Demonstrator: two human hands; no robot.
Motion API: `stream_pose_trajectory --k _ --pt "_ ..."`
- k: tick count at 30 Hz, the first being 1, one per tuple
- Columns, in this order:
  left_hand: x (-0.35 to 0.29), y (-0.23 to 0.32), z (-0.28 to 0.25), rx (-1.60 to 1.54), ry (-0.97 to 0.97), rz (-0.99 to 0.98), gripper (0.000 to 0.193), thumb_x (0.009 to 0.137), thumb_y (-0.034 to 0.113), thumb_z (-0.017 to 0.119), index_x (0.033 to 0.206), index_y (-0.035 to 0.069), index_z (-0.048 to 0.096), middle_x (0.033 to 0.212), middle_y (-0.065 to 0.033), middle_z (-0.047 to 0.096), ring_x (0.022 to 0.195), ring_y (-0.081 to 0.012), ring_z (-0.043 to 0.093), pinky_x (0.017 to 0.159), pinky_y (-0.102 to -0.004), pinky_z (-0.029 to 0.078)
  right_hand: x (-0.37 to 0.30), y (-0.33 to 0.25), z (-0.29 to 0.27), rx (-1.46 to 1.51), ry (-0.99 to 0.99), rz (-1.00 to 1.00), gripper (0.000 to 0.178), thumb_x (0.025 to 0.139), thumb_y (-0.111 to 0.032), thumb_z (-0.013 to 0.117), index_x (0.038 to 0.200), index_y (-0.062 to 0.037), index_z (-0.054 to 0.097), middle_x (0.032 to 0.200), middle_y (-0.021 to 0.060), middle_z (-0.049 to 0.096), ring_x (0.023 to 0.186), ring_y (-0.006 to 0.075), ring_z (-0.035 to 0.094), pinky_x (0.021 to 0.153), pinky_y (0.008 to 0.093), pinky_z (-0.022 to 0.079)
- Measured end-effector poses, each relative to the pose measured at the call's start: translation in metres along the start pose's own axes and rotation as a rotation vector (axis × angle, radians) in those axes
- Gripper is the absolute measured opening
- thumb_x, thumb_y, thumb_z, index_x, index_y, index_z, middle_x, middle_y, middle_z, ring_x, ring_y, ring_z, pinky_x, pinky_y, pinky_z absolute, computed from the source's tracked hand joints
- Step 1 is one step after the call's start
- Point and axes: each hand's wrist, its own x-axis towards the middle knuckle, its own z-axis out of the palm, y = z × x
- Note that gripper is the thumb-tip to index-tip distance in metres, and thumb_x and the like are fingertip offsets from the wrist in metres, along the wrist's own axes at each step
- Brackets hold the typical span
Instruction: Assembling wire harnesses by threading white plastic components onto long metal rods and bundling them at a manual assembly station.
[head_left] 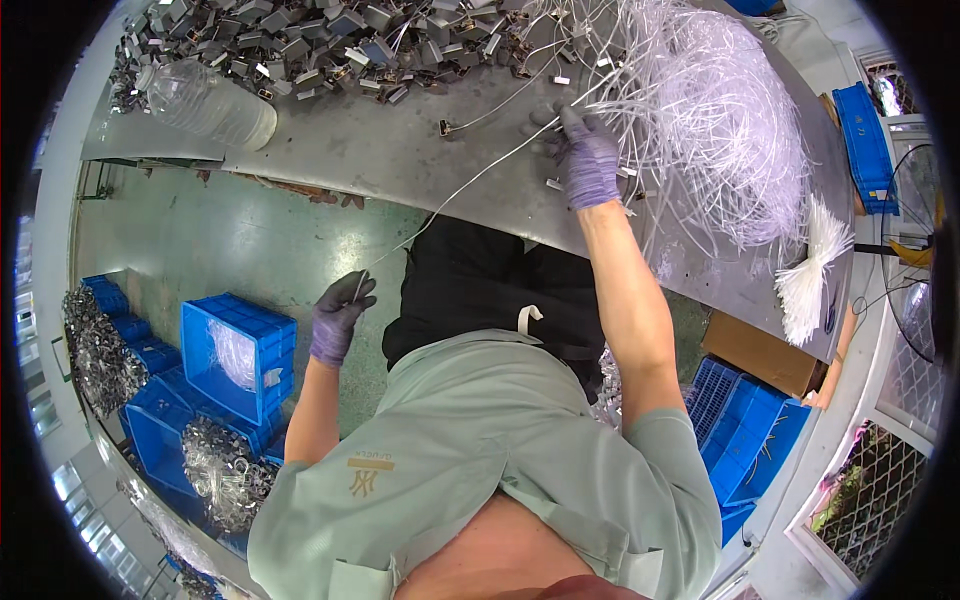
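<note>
A thin white cable [468,184] stretches slantwise from the bench down past its front edge, over my dark trousers. My left hand [342,308], in a grey and purple glove, is out beyond the bench at the left, its fingers closed round the lower end of the cable. On the bench, my right hand [585,155], gloved alike, grips the upper part between thumb and fingers. Left of it lies a second cable [500,108] with a small dark-and-brass connector [445,128] at its end. Small white plugs lie beside and partly under my right hand.
Grey boxy parts with connectors [330,40] heap along the far bench [380,150]. A clear plastic bottle [205,103] lies at the left. To the right are a tangled white cable pile [720,120] and a cable-tie bundle [815,265]. Blue crates [240,350] stand on the floor.
</note>
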Motion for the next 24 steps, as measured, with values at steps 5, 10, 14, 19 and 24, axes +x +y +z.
stream_pose_trajectory --k 5,10,14,19,24 --pt "0.026 0.023 0.061 -0.126 -0.202 0.037 0.054 0.079 0.01 0.065 0.128 -0.002 0.045 0.126 -0.018 0.053 0.115 -0.0349 0.053 0.091 -0.0453 0.048 -0.023 0.026 0.006 -0.118 -0.11 -0.054 0.031 0.092 -0.021 0.055 0.11 0.0042 0.053 0.092 0.0159 0.065 0.074 0.0246 0.067 0.059 0.0307 0.054" --pt "0.032 0.026 0.086 -0.169 -0.196 0.055 0.059 0.079 0.012 0.067 0.13 -0.003 0.042 0.126 -0.0196 0.052 0.115 -0.0344 0.053 0.092 -0.0439 0.048 -0.032 -0.036 0.002 -0.377 0.028 -0.157 0.03 0.09 -0.021 0.058 0.103 0.0057 0.058 0.084 0.0123 0.063 0.064 0.0175 0.063 0.056 0.0272 0.052" --pt "0.042 0.039 0.112 -0.283 -0.273 0.016 0.064 0.079 0.012 0.067 0.133 -0.004 0.036 0.128 -0.0212 0.049 0.118 -0.0336 0.051 0.095 -0.0432 0.046 -0.041 -0.032 0.003 -0.273 -0.082 -0.082 0.031 0.088 -0.023 0.061 0.101 0.0049 0.06 0.08 0.011 0.064 0.065 0.0154 0.063 0.057 0.0265 0.051" --pt "0.051 0.065 0.143 -0.449 -0.396 -0.051 0.066 0.079 0.012 0.066 0.135 -0.003 0.034 0.134 -0.0218 0.043 0.124 -0.0341 0.045 0.098 -0.0441 0.042 -0.067 0.01 0.018 -0.465 -0.241 -0.094 0.031 0.085 -0.02 0.065 0.097 0.0072 0.06 0.076 0.0099 0.064 0.061 0.0144 0.062 0.057 0.0264 0.051" --pt "0.055 0.078 0.153 -0.512 -0.539 -0.048 0.073 0.075 0.012 0.069 0.137 -0.001 0.032 0.136 -0.0218 0.041 0.125 -0.0356 0.043 0.1 -0.0448 0.04 -0.054 -0.029 0.006 -0.343 -0.271 0.068 0.027 0.086 -0.02 0.064 0.09 0.0059 0.06 0.07 0.0101 0.062 0.06 0.0159 0.063 0.053 0.0253 0.05"
